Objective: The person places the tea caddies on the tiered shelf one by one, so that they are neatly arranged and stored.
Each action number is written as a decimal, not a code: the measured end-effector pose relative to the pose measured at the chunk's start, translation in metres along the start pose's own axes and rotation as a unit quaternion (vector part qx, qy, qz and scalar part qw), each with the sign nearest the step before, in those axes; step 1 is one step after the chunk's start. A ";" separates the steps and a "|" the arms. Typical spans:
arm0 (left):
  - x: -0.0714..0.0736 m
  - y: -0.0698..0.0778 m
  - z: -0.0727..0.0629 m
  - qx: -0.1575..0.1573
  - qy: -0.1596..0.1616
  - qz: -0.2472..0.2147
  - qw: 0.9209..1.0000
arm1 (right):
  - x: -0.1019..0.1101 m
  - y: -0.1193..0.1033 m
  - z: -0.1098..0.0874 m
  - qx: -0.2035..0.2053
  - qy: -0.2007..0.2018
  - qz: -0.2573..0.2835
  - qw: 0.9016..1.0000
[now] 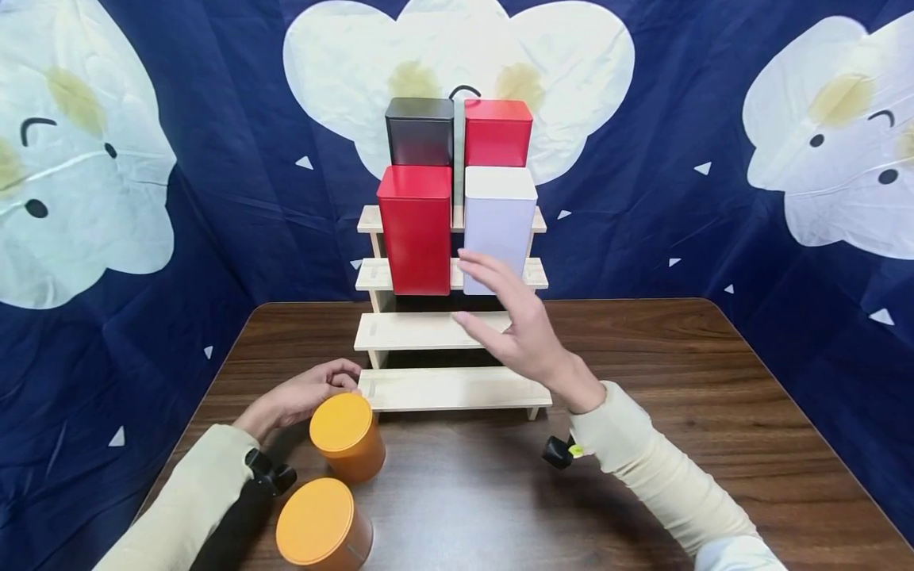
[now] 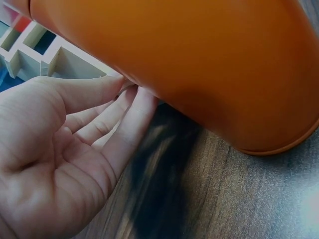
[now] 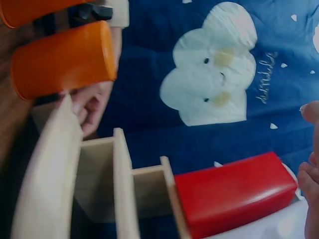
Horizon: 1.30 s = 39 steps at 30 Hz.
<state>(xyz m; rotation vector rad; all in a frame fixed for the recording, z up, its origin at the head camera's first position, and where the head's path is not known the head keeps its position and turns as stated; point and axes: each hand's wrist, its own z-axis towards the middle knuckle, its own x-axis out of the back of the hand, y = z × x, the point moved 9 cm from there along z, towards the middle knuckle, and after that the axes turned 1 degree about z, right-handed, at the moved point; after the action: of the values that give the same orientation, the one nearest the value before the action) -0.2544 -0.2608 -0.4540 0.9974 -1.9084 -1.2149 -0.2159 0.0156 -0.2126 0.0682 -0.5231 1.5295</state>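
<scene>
A stepped wooden shelf (image 1: 457,388) stands on the table. My left hand (image 1: 312,396) is at the left end of its lowest step, thumb and fingertips pinching the board's edge. An orange round tin (image 1: 347,436) stands just in front of that hand and partly hides the fingertips in the left wrist view. My right hand (image 1: 524,325) is raised before the shelf with fingers extended and thumb apart, holding nothing. Behind it a white tin (image 1: 500,214) stands on an upper step, beside a tall red tin (image 1: 415,234).
A second orange tin (image 1: 317,523) stands nearer on the wooden table (image 1: 678,412). On the top step are a black tin (image 1: 420,131) and another red tin (image 1: 497,131). Dark blue cloth (image 1: 236,159) with white clouds hangs behind and at both sides.
</scene>
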 end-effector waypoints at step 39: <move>-0.001 0.002 0.001 -0.018 -0.004 0.018 1.000 | -0.184 0.002 -0.090 -0.184 -0.268 0.106 0.940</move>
<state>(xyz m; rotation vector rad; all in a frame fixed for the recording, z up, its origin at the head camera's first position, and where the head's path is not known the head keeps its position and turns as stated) -0.2555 -0.2593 -0.4527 0.9373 -1.8953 -1.2308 -0.1839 -0.1229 -0.3597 0.1451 -1.2807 1.5952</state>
